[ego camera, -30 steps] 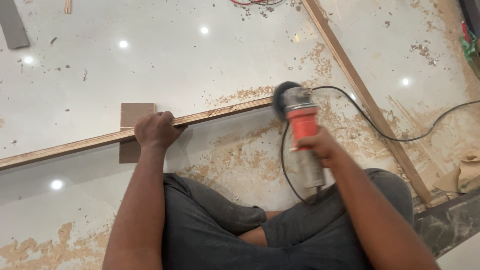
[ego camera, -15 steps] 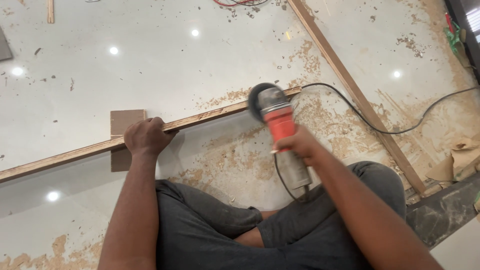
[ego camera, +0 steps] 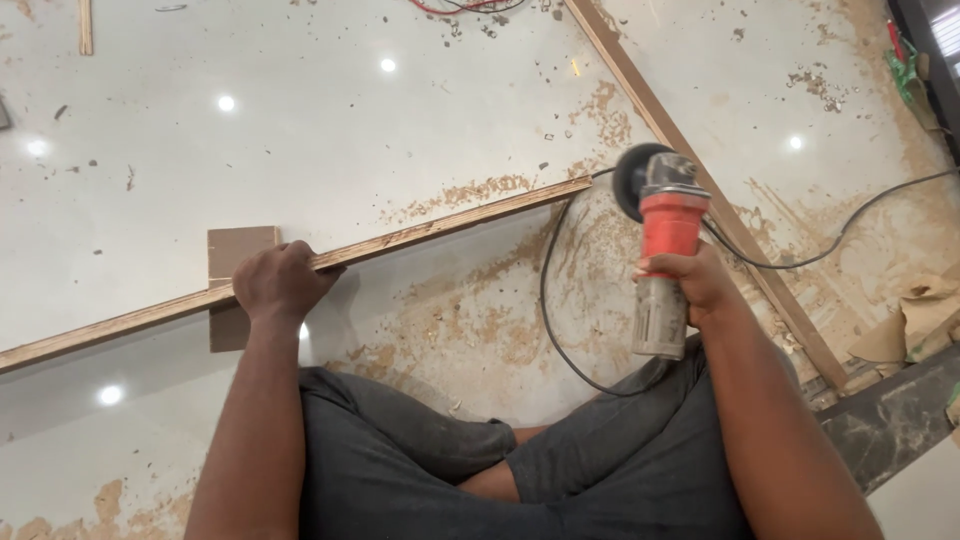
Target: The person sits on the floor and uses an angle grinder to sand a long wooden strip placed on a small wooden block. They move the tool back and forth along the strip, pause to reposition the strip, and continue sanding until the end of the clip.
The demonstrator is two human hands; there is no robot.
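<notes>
A long thin wooden strip (ego camera: 450, 218) lies slantwise across the glossy white floor. My left hand (ego camera: 278, 285) grips it near its middle, over a small brown board piece (ego camera: 238, 252) beneath it. My right hand (ego camera: 695, 283) holds a red and grey angle grinder (ego camera: 662, 250) upright. Its dark disc (ego camera: 632, 180) hangs just past the strip's right end, apart from the wood. The grinder's black cord (ego camera: 560, 320) loops down toward my crossed legs in grey trousers (ego camera: 480, 470).
A second long wooden strip (ego camera: 690, 170) runs from the top centre down to the right. Sawdust patches (ego camera: 500, 330) cover the floor around the cord. A black cable (ego camera: 850, 225) trails right. Crumpled brown paper (ego camera: 925, 320) and a dark stone edge (ego camera: 900, 420) lie at right.
The grinder has moved off the strip, past its right end, with the disc lifted clear. My left hand has stayed on the strip over the board piece.
</notes>
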